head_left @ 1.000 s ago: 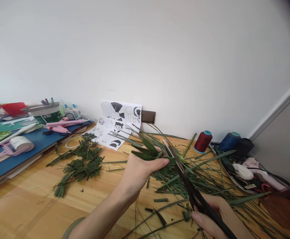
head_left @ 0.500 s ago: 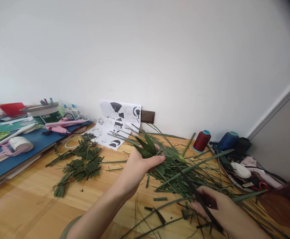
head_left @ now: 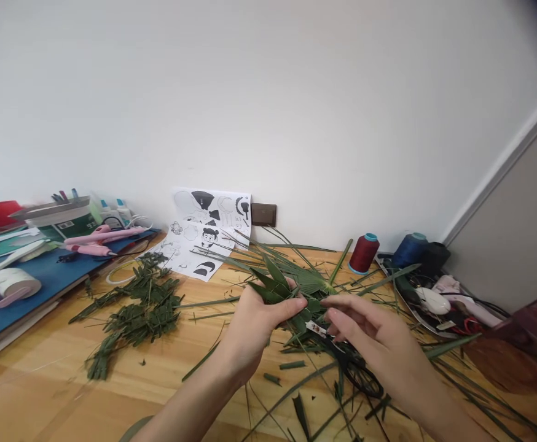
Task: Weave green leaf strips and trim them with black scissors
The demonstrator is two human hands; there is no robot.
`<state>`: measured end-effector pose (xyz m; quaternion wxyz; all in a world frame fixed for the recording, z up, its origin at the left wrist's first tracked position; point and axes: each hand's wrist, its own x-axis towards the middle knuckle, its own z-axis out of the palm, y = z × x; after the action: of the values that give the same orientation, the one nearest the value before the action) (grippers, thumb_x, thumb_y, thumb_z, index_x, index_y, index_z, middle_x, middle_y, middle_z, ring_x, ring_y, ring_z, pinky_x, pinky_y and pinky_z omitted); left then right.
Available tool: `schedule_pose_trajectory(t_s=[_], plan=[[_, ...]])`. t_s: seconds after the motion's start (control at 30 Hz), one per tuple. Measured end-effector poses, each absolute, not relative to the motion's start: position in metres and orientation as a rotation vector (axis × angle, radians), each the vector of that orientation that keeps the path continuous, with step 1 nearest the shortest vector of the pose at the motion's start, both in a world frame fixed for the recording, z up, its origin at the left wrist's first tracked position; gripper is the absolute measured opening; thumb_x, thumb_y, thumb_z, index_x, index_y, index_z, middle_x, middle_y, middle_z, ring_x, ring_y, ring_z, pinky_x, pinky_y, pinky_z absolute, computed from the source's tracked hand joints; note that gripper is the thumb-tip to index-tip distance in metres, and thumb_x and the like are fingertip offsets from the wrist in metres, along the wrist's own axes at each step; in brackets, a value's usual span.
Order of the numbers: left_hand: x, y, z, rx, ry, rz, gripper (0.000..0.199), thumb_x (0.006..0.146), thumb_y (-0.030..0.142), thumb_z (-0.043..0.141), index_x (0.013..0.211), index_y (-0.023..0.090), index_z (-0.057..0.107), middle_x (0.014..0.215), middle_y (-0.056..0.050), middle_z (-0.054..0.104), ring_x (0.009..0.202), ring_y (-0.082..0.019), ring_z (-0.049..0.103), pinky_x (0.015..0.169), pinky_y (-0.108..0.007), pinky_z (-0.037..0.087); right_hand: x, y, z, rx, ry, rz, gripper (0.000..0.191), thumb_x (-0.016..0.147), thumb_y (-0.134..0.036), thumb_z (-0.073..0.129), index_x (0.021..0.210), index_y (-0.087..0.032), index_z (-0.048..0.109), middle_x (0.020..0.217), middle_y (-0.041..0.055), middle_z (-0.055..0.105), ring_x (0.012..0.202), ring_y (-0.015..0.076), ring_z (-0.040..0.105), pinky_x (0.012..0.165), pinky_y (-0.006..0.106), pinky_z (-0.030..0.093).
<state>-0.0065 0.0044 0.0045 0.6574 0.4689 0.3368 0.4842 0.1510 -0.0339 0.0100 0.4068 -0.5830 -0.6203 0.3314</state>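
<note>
Leaf folds, head view: the leaf bundle (head_left: 271,287) seems held by the thumb pressure of the left hand (head_left: 257,316) alone; if that eased, the folded points would probably fan out or slip loose.
Leaf edges: a hard tug from the right hand (head_left: 374,334) might split a blade along its grain (long narrow leaves tend to tear that way).
Scissors: the scissors (head_left: 363,376) lie under and just beside the right hand, blades towards the bundle; a dropped wrist could nudge them or catch a fingertip on the metal.
Loose strips: cut strips (head_left: 292,364) spread over the tabletop (head_left: 56,374) below both hands, so a wanted piece could easily be confused with offcuts, or get dragged along by a sleeve.
Left hand: closed firmly round the bundle's base, thumb flat on top, the pointed leaves sticking out past the knuckles, up and to the left.
Right hand: half curled, thumb and forefinger close together beside the bundle's right edge; whether they have pinched a leaf there, I cannot tell.
Bundle's place: raised over the strips, inside the left grip, with the right fingertips very near it on the other side.
Behind the bundle: a fan-shaped palm leaf (head_left: 314,282) with its stalk (head_left: 342,264) angled up towards the red spool (head_left: 364,253).
Left of the bundle: a heap of leaf pieces (head_left: 144,310), well apart from both hands.
</note>
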Motion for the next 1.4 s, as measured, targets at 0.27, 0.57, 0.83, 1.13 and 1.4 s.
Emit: schedule_pose_trajectory(t_s=[0.27, 0.57, 0.83, 1.13, 1.4], plan=[[0.001, 0.000, 0.008, 1.012, 0.822, 1.097, 0.012, 0.061, 0.013, 0.064, 0.071, 0.013, 0.057, 0.067, 0.000, 0.058, 0.065, -0.013, 0.053, 0.064, -0.027, 0.042, 0.144, -0.028, 0.009, -1.433, -1.498, 0.891, 0.019, 0.077, -0.033, 0.049, 0.073, -0.017, 0.060, 0.060, -0.0016, 0.056, 0.058, 0.0128, 0.053, 0.053, 0.022, 0.042], [0.003, -0.001, 0.008, 1.076, 0.769, 1.099, 0.011, 0.060, 0.007, 0.062, 0.070, 0.012, 0.061, 0.065, -0.001, 0.059, 0.071, -0.017, 0.055, 0.068, -0.029, 0.042, 0.143, -0.027, 0.011, -1.349, -1.369, 1.045, 0.017, 0.076, -0.029, 0.050, 0.066, -0.016, 0.055, 0.055, -0.0029, 0.053, 0.054, 0.0106, 0.050, 0.054, 0.021, 0.043], [0.001, -0.001, -0.001, 1.066, 0.722, 1.115, 0.012, 0.060, 0.012, 0.067, 0.070, 0.013, 0.059, 0.070, 0.000, 0.060, 0.069, -0.013, 0.053, 0.066, -0.025, 0.041, 0.144, -0.025, 0.009, -1.173, -1.196, 1.296, 0.015, 0.075, -0.025, 0.053, 0.064, -0.015, 0.055, 0.058, -0.0016, 0.052, 0.055, 0.0100, 0.050, 0.053, 0.021, 0.044], [0.000, -0.002, -0.001, 1.098, 0.741, 1.083, 0.012, 0.062, 0.012, 0.067, 0.071, 0.014, 0.058, 0.068, 0.001, 0.058, 0.067, -0.011, 0.052, 0.062, -0.022, 0.039, 0.141, -0.031, 0.008, -1.229, -1.253, 1.117, 0.016, 0.078, -0.025, 0.051, 0.064, -0.017, 0.054, 0.055, -0.0042, 0.052, 0.055, 0.0085, 0.050, 0.055, 0.019, 0.041], [0.000, -0.001, 0.001, 1.073, 0.765, 1.083, 0.017, 0.058, 0.011, 0.069, 0.070, 0.014, 0.058, 0.067, 0.001, 0.058, 0.067, -0.012, 0.052, 0.063, -0.023, 0.039, 0.139, -0.033, 0.008, -1.249, -1.227, 1.123, 0.015, 0.078, -0.025, 0.050, 0.066, -0.018, 0.054, 0.055, -0.0050, 0.052, 0.054, 0.0087, 0.051, 0.055, 0.019, 0.043]])
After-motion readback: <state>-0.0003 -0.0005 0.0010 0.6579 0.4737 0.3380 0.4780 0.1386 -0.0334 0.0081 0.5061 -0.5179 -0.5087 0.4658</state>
